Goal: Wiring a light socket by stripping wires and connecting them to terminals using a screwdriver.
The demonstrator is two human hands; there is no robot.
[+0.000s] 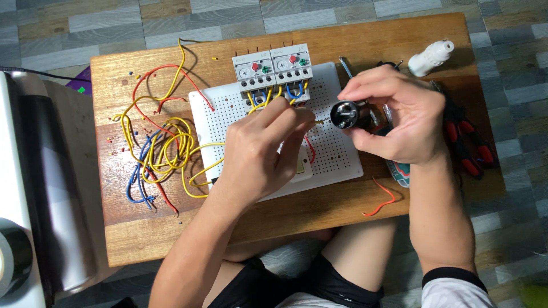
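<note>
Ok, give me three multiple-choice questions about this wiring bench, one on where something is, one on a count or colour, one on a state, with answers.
1. Where does the loose tangle of wires lie?
A. left of the white perforated board
B. on the floor
C. on top of the relays

2. How many grey relay units stand at the board's far edge?
A. one
B. two
C. four

3. What is the right hand doing?
A. resting flat on the table
B. holding a small black round part
C. gripping red-handled pliers

Answers:
1 A, the bundle sits on the wooden table beside the board's left edge.
2 B, two units stand side by side.
3 B, its fingers pinch the black part while the left hand brings a yellow wire end towards it.
</note>
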